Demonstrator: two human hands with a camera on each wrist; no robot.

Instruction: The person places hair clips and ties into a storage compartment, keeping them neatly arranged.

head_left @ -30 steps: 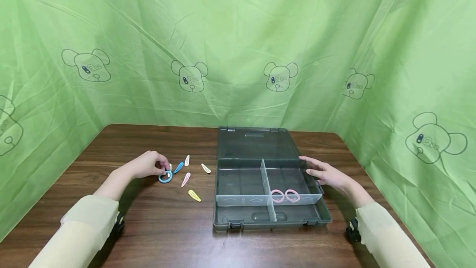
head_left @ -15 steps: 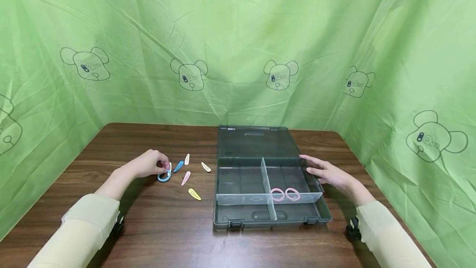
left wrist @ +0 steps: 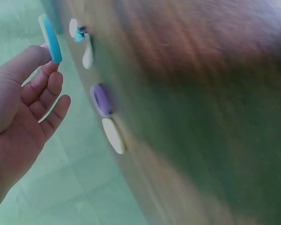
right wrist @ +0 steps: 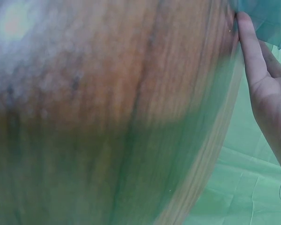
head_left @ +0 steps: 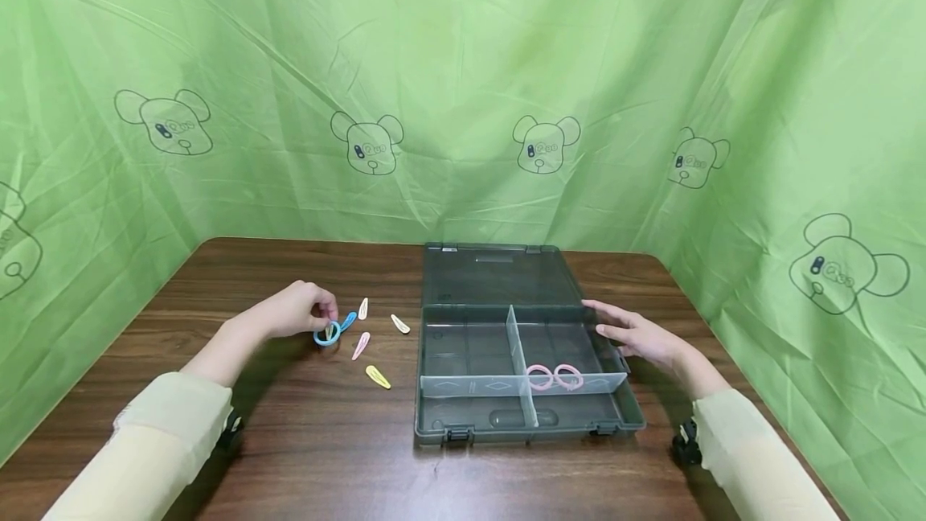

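My left hand pinches a blue hair tie between thumb and fingers at the left of the table. In the left wrist view the hair tie stands edge-on at the fingertips, raised off the tabletop. A pale snap clip shows through the ring in the head view. Just right of this hand lie a blue snap clip and a white one. My right hand rests with extended fingers on the right side of a grey divided box. Two pink hair ties overlap the box's cross divider.
A pink clip, a yellow clip and a cream clip lie between the left hand and the box. The box's lid lies folded back behind it. Green curtain surrounds the wooden table.
The left hand has raised the blue hair tie slightly and shifted it right and away, toward the blue clip. The right hand stays at the box's side.
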